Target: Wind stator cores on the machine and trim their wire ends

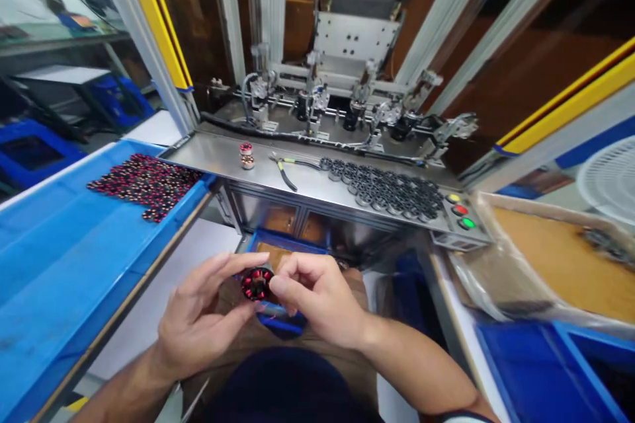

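Observation:
A wound motor stator (256,284), a black ring with red wire coils, is held up over my lap. My left hand (206,310) grips it at its edge between thumb and fingers. At its right side, my right hand (312,294) has thumb and index finger pinched together; whatever lies between those fingertips is hidden or too small to make out. Thin reddish wire ends seem to hang below the stator. Beneath the hands is a blue bin (280,324), partly covered by them.
On the metal ledge are two stacked stators (247,156), yellow-green-handled cutters (285,170) and rows of bare black stators (381,185). A button box (464,218) sits at the right end. Many wound stators (149,185) lie in the blue tray (59,264). Machine fixtures (312,102) stand behind.

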Available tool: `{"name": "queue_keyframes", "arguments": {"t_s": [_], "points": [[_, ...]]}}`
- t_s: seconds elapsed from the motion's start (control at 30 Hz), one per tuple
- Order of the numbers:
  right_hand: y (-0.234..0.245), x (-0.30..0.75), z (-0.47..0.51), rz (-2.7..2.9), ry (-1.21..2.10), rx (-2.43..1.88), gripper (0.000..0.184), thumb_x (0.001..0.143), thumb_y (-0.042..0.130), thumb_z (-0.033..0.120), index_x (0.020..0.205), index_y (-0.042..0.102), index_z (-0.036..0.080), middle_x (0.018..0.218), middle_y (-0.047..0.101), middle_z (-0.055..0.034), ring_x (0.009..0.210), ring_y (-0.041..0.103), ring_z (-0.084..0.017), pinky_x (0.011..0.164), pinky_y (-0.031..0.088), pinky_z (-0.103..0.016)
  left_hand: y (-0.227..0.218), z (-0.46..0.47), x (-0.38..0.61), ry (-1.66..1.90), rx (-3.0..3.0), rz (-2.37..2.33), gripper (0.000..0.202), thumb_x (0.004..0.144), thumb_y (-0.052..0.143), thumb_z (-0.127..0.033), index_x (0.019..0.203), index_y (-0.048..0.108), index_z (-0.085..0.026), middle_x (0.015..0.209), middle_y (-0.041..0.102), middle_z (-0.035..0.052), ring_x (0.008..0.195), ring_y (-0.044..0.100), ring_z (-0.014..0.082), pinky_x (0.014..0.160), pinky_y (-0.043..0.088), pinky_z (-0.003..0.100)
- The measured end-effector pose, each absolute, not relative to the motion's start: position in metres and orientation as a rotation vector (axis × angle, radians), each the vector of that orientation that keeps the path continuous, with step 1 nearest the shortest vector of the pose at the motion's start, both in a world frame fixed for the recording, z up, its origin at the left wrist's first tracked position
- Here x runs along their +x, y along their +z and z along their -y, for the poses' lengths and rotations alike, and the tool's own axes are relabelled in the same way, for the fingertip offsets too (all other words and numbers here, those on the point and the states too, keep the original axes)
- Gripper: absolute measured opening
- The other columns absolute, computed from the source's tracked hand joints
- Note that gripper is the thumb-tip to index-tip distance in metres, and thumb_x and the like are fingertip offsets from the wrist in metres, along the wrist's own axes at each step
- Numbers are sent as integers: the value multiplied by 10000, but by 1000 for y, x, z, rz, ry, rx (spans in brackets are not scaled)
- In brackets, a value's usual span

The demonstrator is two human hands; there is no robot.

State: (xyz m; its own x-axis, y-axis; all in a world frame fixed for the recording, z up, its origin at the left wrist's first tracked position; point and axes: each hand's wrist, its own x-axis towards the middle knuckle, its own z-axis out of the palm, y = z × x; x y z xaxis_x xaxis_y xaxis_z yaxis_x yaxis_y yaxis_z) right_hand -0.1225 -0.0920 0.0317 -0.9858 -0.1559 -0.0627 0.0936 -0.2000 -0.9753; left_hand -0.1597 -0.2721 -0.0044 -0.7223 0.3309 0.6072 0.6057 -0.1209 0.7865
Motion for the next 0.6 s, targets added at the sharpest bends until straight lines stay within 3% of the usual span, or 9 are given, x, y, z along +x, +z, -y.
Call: {"name": "queue_keyframes", "arguments": {"t_s": [0.13,0.27,0.4,0.5,0.6], "points": [[26,-116,66,-1731,-2355,-149,372,773,744,460,627,554,175,511,528,47,465,436,-71,471,336,-213,-2,257,-155,-2242,-1023,1847,779,712,737,20,1366,488,-322,1140,746,42,1017,714,186,858,602,281],[6,-106,33,-1635,-2275,-282,303,745,787,343,592,598,162,538,561,30,472,475,-73,458,348,-207,0,255,-154,-2426,-996,1839,734,715,759,-6,1334,518,-317,1100,755,32,1009,707,165,851,594,252],[-24,-89,39,-1557,-2339,-158,201,696,834,272,759,685,152,706,663,-2,570,618,-92,534,471,-214,0,254,-158,-2302,-1006,1815,767,672,762,37,1327,537,-295,1042,749,26,972,695,164,845,580,265],[-32,-79,68,-1438,-2522,-81,309,642,871,231,879,683,169,853,716,-24,713,698,-127,633,543,-236,-3,248,-160,-2177,-1034,1769,804,617,788,42,1318,554,-275,979,719,17,894,685,163,792,580,270],[-26,-83,92,-1329,-2620,40,360,593,899,230,836,641,168,810,739,-21,676,708,-128,595,562,-220,-6,242,-158,-2163,-997,1771,783,621,795,17,1310,563,-274,957,681,11,886,670,158,751,585,249]]}}
